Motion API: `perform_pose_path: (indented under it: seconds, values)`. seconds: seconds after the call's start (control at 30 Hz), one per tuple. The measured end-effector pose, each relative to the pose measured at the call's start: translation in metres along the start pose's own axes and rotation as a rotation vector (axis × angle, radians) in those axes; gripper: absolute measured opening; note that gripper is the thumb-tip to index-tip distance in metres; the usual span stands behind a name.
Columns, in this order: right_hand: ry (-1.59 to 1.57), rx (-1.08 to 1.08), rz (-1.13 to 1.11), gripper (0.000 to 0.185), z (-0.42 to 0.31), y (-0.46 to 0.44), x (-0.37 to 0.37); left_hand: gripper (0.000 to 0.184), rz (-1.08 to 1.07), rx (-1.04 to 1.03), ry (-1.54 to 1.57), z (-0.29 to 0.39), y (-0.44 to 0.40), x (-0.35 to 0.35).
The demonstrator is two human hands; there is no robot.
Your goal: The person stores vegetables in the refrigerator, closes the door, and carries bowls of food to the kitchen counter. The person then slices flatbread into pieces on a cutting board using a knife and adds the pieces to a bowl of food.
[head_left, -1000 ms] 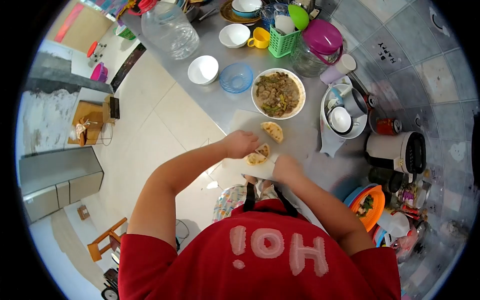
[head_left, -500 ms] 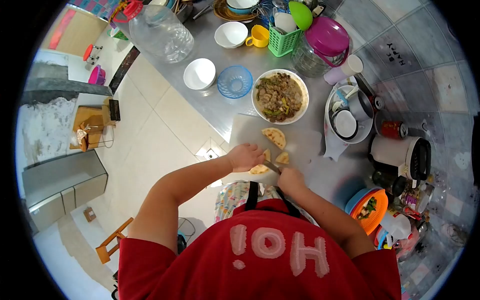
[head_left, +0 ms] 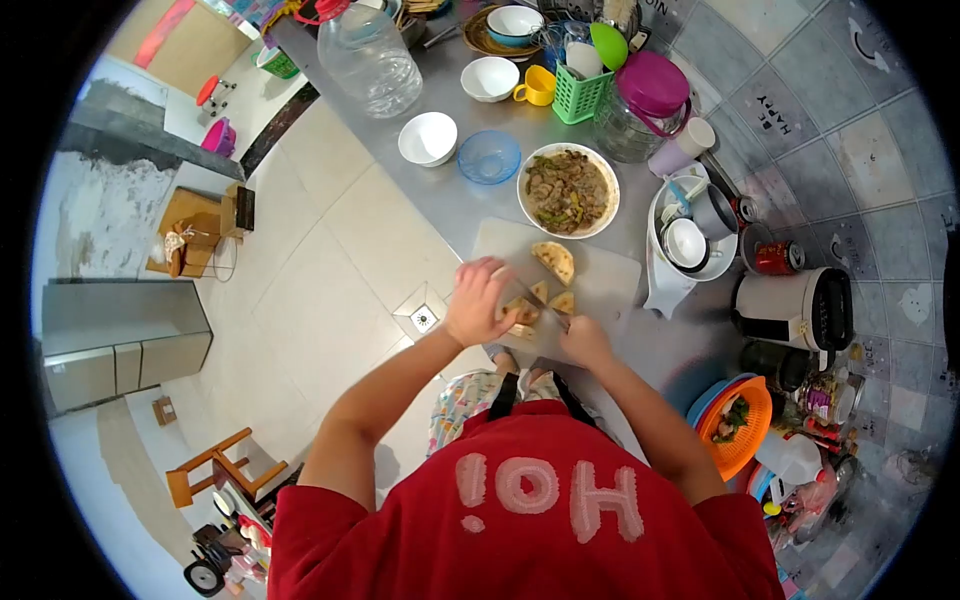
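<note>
My right hand (head_left: 587, 342) is closed around the handle of a knife (head_left: 545, 307), whose blade points up and left across the cutting board (head_left: 610, 268). My left hand (head_left: 478, 305) is at the board's left edge, fingers stretched out beside the blade's far end, thumb by the cut flatbread pieces (head_left: 521, 312). Whether its fingers touch the blade is hard to see. A larger half of flatbread (head_left: 553, 261) lies higher on the board. Two small wedges are nearby, one a flatbread wedge (head_left: 563, 303) right of the blade.
Beyond the board stands a bowl of cooked meat and vegetables (head_left: 567, 190), with a blue glass bowl (head_left: 489, 158) and a white bowl (head_left: 428, 139) to its left. At right are a dish-filled basin (head_left: 664, 262), an electric kettle (head_left: 790, 308) and an orange colander (head_left: 752, 440).
My left hand has lifted and moved left and up, its fingers spreading. The blade has tilted further, and a small wedge now shows apart near it. The camera view has shifted slightly.
</note>
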State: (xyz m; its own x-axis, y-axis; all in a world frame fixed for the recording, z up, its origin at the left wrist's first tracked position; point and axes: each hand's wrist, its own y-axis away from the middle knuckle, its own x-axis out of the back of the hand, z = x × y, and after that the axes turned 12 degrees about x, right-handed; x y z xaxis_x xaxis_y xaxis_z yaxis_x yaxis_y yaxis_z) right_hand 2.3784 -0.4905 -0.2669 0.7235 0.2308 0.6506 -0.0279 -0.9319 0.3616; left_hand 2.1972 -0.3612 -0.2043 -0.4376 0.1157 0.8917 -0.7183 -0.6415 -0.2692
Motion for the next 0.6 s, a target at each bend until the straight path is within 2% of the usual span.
perform_pose_path:
  seconds: [0.07, 0.13, 0.2, 0.23, 0.37, 0.43, 0.57, 0.6]
  values:
    - [-0.084, -0.022, 0.027, 0.025, 0.01, 0.002, -0.006, 0.067, -0.125, 0.251, 0.206, -0.007, 0.038, -0.014]
    - [-0.09, -0.089, 0.108, 0.026, 0.019, 0.003, -0.013, 0.062, -0.153, 0.261, 0.191, -0.003, 0.062, -0.027]
    - [-0.107, -0.076, 0.104, 0.027, 0.021, 0.009, -0.013, 0.06, -0.295, 0.358, 0.12, -0.003, 0.079, -0.044]
    - [-0.13, -0.071, 0.101, 0.028, 0.02, 0.013, -0.011, 0.051, -0.258, 0.408, 0.131, -0.001, 0.082, -0.049]
    - [-0.063, -0.071, 0.069, 0.028, 0.008, 0.026, 0.0, 0.043, -0.149, 0.504, 0.266, -0.002, 0.088, -0.075]
    - [-0.039, -0.093, 0.085, 0.028, 0.004, 0.026, 0.001, 0.036, -0.098, 0.823, 0.422, 0.01, 0.078, -0.083]
    - [-0.04, -0.03, 0.159, 0.028, 0.004, 0.024, 0.005, 0.031, 0.066, 0.96, 0.473, 0.024, 0.069, -0.107]
    - [-0.034, -0.025, 0.17, 0.027, 0.002, 0.024, 0.007, 0.028, 0.088, 1.058, 0.552, 0.027, 0.067, -0.11]
